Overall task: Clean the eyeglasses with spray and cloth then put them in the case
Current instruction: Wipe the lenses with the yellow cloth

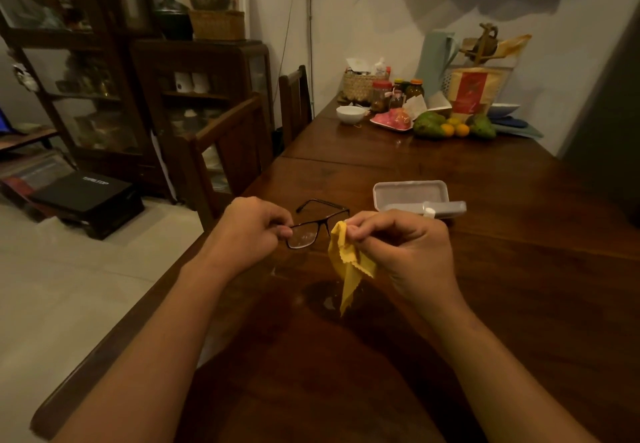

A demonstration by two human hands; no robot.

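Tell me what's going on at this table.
A person is cleaning a pair of eyeglasses over the wooden table. The left hand pinches the frame at one end. The right hand pinches a yellow cloth at the other lens, which is hidden behind it. The visible lens looks speckled, perhaps wet. The grey case lies open on the table just beyond the right hand, with no glasses in it yet.

a dark wooden desk [502, 172] fills the lower right of the frame. an open grey case [412, 194] lies near centre; a white bowl [350, 114], jars [381, 96], a basket [358, 86] and fruit [429, 125] crowd its upper end.
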